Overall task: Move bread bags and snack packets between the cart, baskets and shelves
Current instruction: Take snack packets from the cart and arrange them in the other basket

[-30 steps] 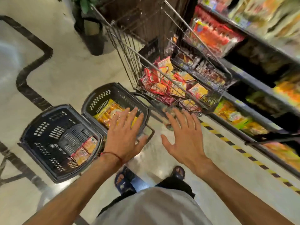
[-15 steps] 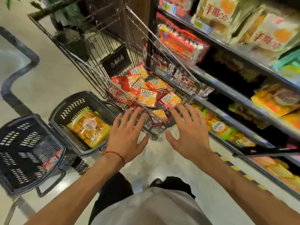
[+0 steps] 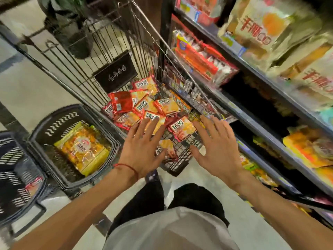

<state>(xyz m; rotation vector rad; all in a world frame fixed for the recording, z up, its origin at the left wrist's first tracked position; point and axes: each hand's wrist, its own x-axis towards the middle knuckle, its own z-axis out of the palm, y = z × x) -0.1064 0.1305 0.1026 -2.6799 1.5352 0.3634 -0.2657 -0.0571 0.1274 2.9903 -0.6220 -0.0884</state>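
Change of state:
- One second ago both hands were held over the floor and the near basket, short of the cart. They have since travelled forward and now sit above the near end of the cart [image 3: 182, 152].
- Neither hand has taken anything up in that interval.
- The bread bag has not moved from its basket.

Hand condition:
- Left hand [image 3: 142, 150]: palm down, fingers straight and fanned wide, holding nothing. Its fingertips overlap the nearest packets; contact cannot be confirmed.
- Right hand [image 3: 216, 148]: likewise flat and spread, empty, over the cart's right corner beside the shelves [image 3: 232, 46].

Meaning for the task: the reach has been redirected from the basket to the cart load. Judged from the two-handed spread, the step in hand is a gathering of several packets at once. No transfer has begun.

Task items:
- Packets [image 3: 162, 107]: small flat red-and-orange sachets with white labels, glossy, heaped loosely and overlapping on the cart floor at its near end. One lies lower, under the left fingers. Expect them to slide over one another when scooped.
- Bread bag [image 3: 82, 148]: clear yellow-edged bag, lying flat and alone in the basket [image 3: 59, 120] on the floor left of the cart.
- A second basket [image 3: 14, 159], farther left, holds what looks like one small packet; blur prevents more.
- The shelves carry larger pale bags above and orange packs lower down.
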